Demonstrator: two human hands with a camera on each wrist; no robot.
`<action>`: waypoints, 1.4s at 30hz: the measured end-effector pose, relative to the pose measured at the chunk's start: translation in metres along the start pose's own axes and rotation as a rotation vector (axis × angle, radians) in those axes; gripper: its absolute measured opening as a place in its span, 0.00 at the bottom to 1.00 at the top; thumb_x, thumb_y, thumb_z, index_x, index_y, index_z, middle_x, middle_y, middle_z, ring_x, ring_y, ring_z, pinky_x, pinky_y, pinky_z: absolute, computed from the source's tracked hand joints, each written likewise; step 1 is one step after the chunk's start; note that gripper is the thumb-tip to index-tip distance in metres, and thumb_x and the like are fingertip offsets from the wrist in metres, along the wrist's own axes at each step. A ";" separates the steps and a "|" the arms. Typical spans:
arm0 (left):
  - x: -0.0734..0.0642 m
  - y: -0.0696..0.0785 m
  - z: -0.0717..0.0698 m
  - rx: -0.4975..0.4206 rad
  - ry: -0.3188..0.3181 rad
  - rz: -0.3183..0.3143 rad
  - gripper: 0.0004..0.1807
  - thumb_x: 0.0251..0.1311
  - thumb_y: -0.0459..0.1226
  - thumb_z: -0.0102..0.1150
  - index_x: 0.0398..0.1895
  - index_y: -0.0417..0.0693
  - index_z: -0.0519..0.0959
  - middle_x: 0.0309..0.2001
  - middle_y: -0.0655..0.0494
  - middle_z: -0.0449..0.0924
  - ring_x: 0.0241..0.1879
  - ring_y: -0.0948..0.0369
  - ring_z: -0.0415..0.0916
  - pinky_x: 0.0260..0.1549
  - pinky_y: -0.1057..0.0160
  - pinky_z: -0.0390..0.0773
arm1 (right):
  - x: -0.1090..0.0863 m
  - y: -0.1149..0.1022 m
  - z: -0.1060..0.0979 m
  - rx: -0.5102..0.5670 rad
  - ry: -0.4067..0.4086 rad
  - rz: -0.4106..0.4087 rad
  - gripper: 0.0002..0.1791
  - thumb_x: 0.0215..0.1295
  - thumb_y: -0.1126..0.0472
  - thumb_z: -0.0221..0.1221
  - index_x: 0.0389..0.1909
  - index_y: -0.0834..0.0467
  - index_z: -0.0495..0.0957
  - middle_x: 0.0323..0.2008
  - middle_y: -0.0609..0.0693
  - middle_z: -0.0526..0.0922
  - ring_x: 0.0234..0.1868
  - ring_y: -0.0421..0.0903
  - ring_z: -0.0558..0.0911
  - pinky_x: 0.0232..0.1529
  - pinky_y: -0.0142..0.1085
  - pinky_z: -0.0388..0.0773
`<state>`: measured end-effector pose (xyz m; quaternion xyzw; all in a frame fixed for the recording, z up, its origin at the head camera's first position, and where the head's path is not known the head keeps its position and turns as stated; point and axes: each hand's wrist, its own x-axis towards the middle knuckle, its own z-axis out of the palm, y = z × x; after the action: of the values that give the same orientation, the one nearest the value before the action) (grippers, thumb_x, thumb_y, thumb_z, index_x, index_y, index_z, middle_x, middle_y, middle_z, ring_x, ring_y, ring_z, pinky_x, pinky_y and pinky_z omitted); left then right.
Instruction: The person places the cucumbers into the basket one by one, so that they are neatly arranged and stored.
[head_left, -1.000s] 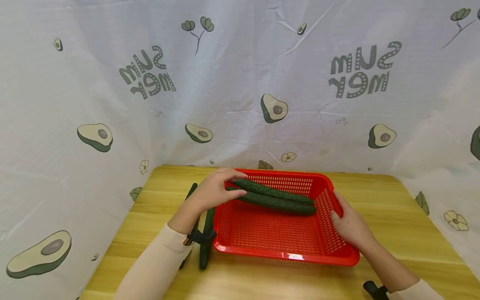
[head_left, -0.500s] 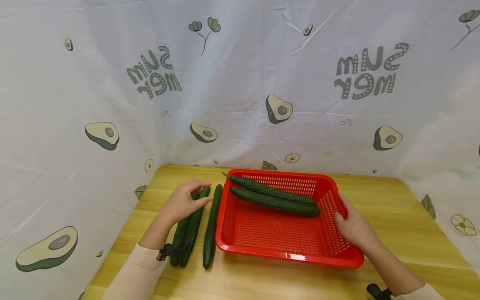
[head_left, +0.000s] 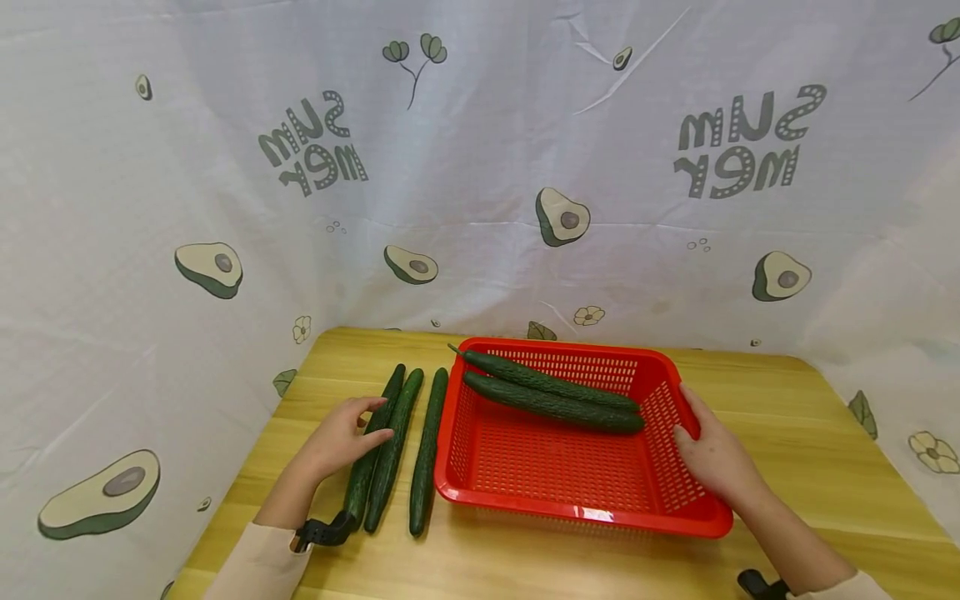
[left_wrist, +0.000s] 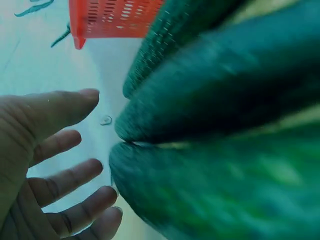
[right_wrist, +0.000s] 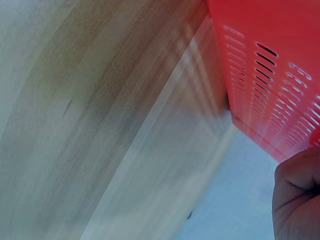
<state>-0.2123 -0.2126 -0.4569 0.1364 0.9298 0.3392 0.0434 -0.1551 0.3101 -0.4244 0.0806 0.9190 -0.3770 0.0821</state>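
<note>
A red plastic basket [head_left: 562,471] stands on the wooden table. Inside, along its back, lie two cucumbers, the rear one [head_left: 551,385] with its stem over the left rim. To its left, three more cucumbers lie side by side: a right one [head_left: 427,458], a middle one [head_left: 393,454] and a left one [head_left: 361,485]. My left hand [head_left: 336,440] is over the left cucumber, fingers parted and holding nothing; the left wrist view shows its fingers [left_wrist: 75,182] spread near the cucumbers' ends. My right hand [head_left: 711,457] grips the basket's right rim.
The wooden table [head_left: 562,562] extends in front of the basket and to its right. A white cloth [head_left: 465,167] with avocado prints hangs behind the table and along both sides. A black strap [head_left: 326,531] is round my left wrist.
My left hand has let go of the rear cucumber in the basket, drawn back left and come down over the cucumbers on the table. My right hand keeps its grip on the rim.
</note>
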 end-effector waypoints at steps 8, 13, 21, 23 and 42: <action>-0.009 -0.014 0.006 0.023 -0.061 -0.106 0.40 0.67 0.48 0.65 0.74 0.35 0.65 0.60 0.33 0.75 0.58 0.39 0.77 0.53 0.40 0.79 | 0.000 0.001 0.001 0.000 0.001 0.002 0.40 0.81 0.57 0.41 0.83 0.52 0.29 0.67 0.80 0.61 0.31 0.47 0.83 0.29 0.43 0.85; -0.013 -0.016 0.008 0.037 -0.087 -0.169 0.41 0.68 0.48 0.64 0.75 0.32 0.62 0.45 0.44 0.78 0.46 0.51 0.79 0.46 0.45 0.80 | 0.001 0.001 0.000 -0.012 0.002 0.003 0.40 0.82 0.56 0.41 0.83 0.51 0.28 0.68 0.80 0.60 0.31 0.47 0.82 0.29 0.43 0.85; -0.020 -0.014 0.008 0.039 -0.060 -0.149 0.32 0.72 0.38 0.57 0.76 0.36 0.63 0.49 0.40 0.78 0.46 0.50 0.78 0.48 0.44 0.79 | 0.001 0.000 -0.002 0.001 -0.007 0.004 0.40 0.82 0.56 0.41 0.83 0.52 0.28 0.68 0.80 0.60 0.30 0.47 0.82 0.29 0.43 0.85; -0.021 -0.013 0.010 0.044 -0.060 -0.132 0.31 0.72 0.36 0.55 0.77 0.41 0.64 0.52 0.37 0.77 0.51 0.46 0.78 0.47 0.44 0.79 | 0.001 0.000 -0.002 0.003 -0.009 0.001 0.40 0.82 0.56 0.40 0.83 0.52 0.28 0.68 0.81 0.59 0.30 0.47 0.83 0.29 0.43 0.85; -0.025 -0.007 0.012 0.044 -0.072 -0.111 0.36 0.65 0.33 0.57 0.78 0.47 0.64 0.63 0.25 0.67 0.50 0.41 0.77 0.40 0.49 0.74 | 0.000 -0.001 -0.002 -0.004 -0.003 -0.005 0.40 0.82 0.57 0.41 0.83 0.52 0.28 0.68 0.81 0.60 0.30 0.47 0.83 0.28 0.43 0.85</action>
<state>-0.1878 -0.2173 -0.4706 0.0977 0.9409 0.3108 0.0923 -0.1552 0.3105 -0.4220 0.0777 0.9198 -0.3757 0.0828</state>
